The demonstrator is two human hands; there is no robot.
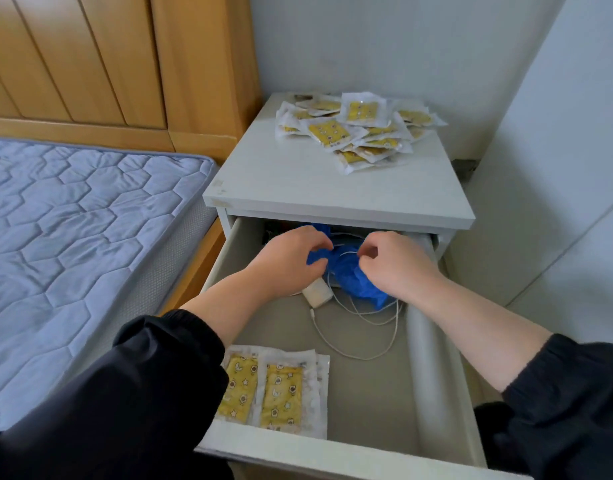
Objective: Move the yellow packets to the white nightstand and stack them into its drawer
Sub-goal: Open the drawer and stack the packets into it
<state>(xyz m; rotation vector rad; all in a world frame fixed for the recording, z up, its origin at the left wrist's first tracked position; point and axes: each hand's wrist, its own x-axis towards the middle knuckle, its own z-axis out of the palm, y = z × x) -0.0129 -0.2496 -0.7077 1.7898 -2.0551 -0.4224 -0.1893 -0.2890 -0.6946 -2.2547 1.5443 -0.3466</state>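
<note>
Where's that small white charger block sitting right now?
The white charger block lies inside the open drawer, just under the left hand, beside the blue plastic bag, with its white cable trailing toward the drawer's front.

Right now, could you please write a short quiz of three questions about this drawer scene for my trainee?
1. True or false: the pile of packets lies on top of the nightstand.
2. Which colour is the crumpled item at the back of the drawer, between the left hand and right hand? A) red B) blue C) green
3. Fill in: the flat packets in the drawer lie near its ____ edge.

Key: 1 true; 2 B; 3 front.
</note>
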